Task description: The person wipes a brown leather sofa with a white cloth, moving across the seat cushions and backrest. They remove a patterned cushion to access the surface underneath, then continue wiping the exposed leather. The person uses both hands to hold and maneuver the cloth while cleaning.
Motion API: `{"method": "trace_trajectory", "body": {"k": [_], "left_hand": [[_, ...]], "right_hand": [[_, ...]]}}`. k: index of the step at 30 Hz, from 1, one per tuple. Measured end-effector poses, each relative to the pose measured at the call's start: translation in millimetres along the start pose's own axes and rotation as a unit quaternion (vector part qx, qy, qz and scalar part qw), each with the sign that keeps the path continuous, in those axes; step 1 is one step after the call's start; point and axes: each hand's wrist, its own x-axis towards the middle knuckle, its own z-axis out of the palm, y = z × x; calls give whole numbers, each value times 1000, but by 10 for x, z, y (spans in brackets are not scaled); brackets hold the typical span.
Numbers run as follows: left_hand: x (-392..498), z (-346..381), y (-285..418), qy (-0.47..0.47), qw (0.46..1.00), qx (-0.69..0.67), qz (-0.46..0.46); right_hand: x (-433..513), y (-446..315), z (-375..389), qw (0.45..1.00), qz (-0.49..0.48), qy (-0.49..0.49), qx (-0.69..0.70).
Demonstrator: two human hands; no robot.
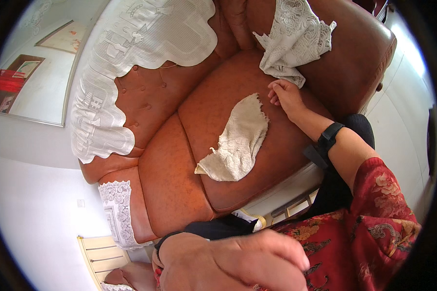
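Observation:
My right hand [284, 95], fingers loosely bent, hovers over or rests on the brown leather sofa seat [222, 91]; no held thing shows in it. Just beyond it, a white lace cloth [295, 40] hangs crumpled over the sofa's armrest, its lower end beside my knuckles. A cream, frayed towel-like cloth [240, 142] lies bunched on the seat to the left of that hand. My left hand [229, 258] is very near the camera at the bottom. Its back faces me and its fingers curl away, so its palm is hidden.
White patterned lace covers [160, 32] drape the buttoned backrest, and another lace piece [116, 214] covers the far-left armrest. A framed mirror [40, 72] is on the wall. Below the seat's front edge are a shoe [249, 220] and a slatted wooden piece [295, 209].

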Motion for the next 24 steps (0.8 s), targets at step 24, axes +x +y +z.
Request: {"method": "trace_trajectory", "body": {"k": [24], "left_hand": [[-375,-740,-671,-25,984,105,-139]], "right_hand": [[-54,-18,-16,999,-39,-20,11]]}}
